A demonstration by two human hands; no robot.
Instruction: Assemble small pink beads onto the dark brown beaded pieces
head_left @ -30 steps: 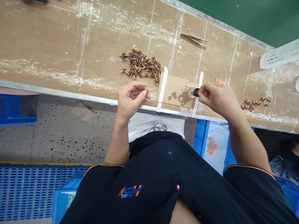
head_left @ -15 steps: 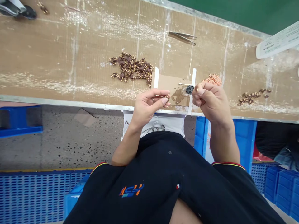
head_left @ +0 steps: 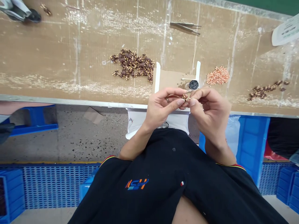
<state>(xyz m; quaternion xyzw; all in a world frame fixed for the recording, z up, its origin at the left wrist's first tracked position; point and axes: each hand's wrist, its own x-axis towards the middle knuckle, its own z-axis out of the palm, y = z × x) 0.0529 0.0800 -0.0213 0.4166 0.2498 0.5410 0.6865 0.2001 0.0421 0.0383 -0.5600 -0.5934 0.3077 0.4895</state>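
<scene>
Thumb and fingertips of the left hand [head_left: 158,107] pinch a small gold-and-brown piece [head_left: 184,97] just over the near edge of the table [head_left: 98,40], and the thumb and forefinger of the right hand [head_left: 209,113] come together right beside it; whether the right fingertips have hold of anything, I cannot tell. From the left, a black and grey object [head_left: 20,12] lies at the far corner, with a few gold-brown bits [head_left: 46,10] near it. Below the table on that side are a blue stool [head_left: 37,119] and, farther right, a scrap of cardboard [head_left: 93,115] on the floor. Next comes a large, loose pile of brown and gold pieces [head_left: 134,65], beyond the left hand. Just right of it, a white strip [head_left: 157,77] runs along one side of a cardboard sheet [head_left: 171,77]. On the sheet, beyond the fingers, a thin pale stick [head_left: 188,79] lies near a round black thing [head_left: 193,84]. Tweezers [head_left: 183,29] rest farther back on the table. Past a second white strip [head_left: 198,71] sits a heap of orange bits [head_left: 218,75], then a smaller brown-gold cluster [head_left: 263,89], with a white container [head_left: 286,31] behind it at the far right
</scene>
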